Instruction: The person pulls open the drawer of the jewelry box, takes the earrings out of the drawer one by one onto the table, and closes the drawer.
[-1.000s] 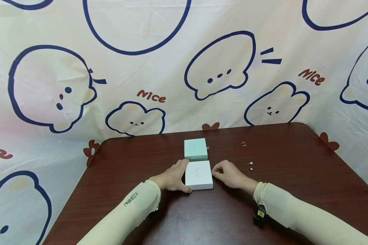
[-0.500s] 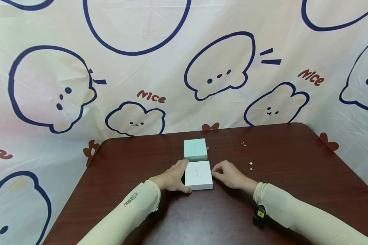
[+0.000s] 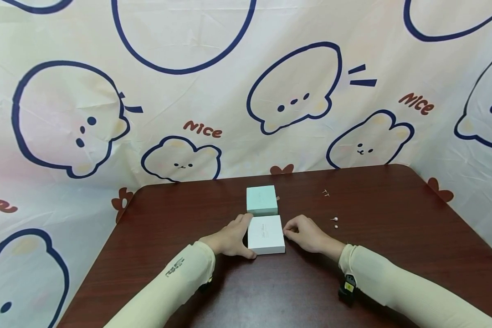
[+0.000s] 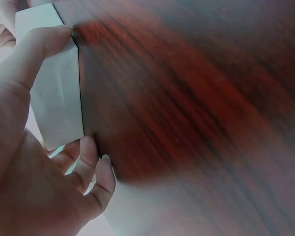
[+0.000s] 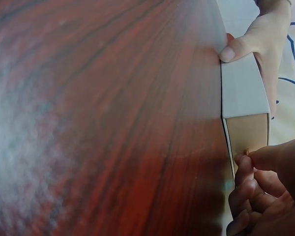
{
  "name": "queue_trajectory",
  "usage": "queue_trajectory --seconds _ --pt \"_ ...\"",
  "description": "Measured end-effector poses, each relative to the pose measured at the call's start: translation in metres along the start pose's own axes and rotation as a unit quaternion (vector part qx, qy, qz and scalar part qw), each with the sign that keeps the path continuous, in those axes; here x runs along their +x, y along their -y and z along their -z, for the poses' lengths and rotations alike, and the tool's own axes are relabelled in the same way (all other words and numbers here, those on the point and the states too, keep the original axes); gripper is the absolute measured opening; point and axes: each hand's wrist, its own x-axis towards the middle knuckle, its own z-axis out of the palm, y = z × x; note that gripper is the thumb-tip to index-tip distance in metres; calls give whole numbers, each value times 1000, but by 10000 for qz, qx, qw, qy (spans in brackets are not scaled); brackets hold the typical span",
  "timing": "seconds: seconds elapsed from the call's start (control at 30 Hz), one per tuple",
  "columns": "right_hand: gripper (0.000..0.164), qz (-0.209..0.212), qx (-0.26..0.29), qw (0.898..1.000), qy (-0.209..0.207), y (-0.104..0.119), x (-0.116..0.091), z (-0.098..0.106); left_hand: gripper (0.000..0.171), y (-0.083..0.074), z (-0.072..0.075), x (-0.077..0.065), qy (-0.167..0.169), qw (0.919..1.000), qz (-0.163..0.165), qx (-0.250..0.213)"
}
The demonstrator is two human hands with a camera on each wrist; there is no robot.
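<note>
A flat white box (image 3: 266,234) with small lettering on its lid lies on the table. My left hand (image 3: 228,238) grips its left side, thumb at the near corner and fingers at the far one. At the box's right side, my right hand (image 3: 307,234) pinches a tiny brownish tab between thumb and index finger. That tab (image 5: 246,152) stands out from the tan end face (image 5: 247,132) of the box in the right wrist view. The left wrist view shows the left thumb pressed on the white wall (image 4: 56,98). Right behind the white box sits a mint-green box (image 3: 262,199).
Two pearl-like studs, a nearer one (image 3: 335,226) and a farther one (image 3: 335,219), lie right of my right hand. Farther back are small gold-coloured pieces (image 3: 325,193). A cartoon-printed cloth (image 3: 238,155) hangs behind the brown table (image 3: 373,205).
</note>
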Motion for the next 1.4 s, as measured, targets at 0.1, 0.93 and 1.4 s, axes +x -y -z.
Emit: queue_trajectory --seconds 0.1,0.93,1.4 --pt "17 -18 -8 10000 -9 0 0 0 110 -1 0 0 7 10000 -12 33" --pt "16 40 -30 10000 -67 -4 0 0 110 3 -3 1 -91 9998 -135 140" --pt "14 -33 -45 10000 -68 -4 0 1 111 6 -3 1 -136 9997 -156 143"
